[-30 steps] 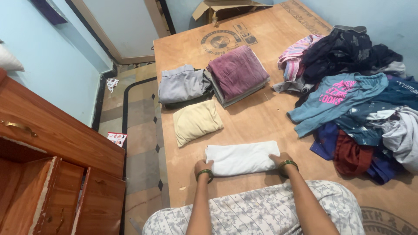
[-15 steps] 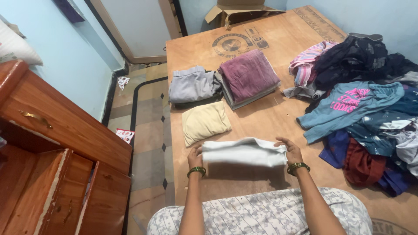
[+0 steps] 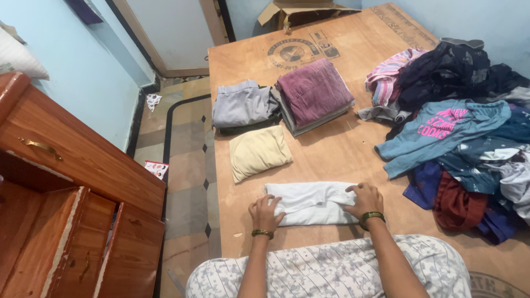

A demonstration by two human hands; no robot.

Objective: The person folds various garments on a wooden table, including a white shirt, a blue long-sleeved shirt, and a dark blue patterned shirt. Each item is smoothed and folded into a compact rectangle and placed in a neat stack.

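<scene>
Looking down from my head, my left hand (image 3: 266,212) lies flat with fingers spread on the left end of the folded white cloth (image 3: 312,203), and my right hand (image 3: 364,200) rests palm down, fingers together, on its right end; neither hand pinches anything, both only press on top. The cloth sits on the wooden board (image 3: 342,149) directly between my two hands, just beyond my knees in the patterned grey fabric (image 3: 326,270). Just past my left hand, near its fingertips, lies a folded cream cloth (image 3: 258,152). Farther out from that hand sits a folded grey garment (image 3: 241,105), touching a stack topped by a folded maroon piece (image 3: 313,91). Out past my right hand and off to its right spreads a loose heap of clothes, with a blue top with pink print (image 3: 441,129) on it and a dark red piece (image 3: 457,201) nearest my wrist. Well off to the left of my left hand stands a brown wooden cabinet (image 3: 72,182) on the tiled floor (image 3: 185,171).
</scene>
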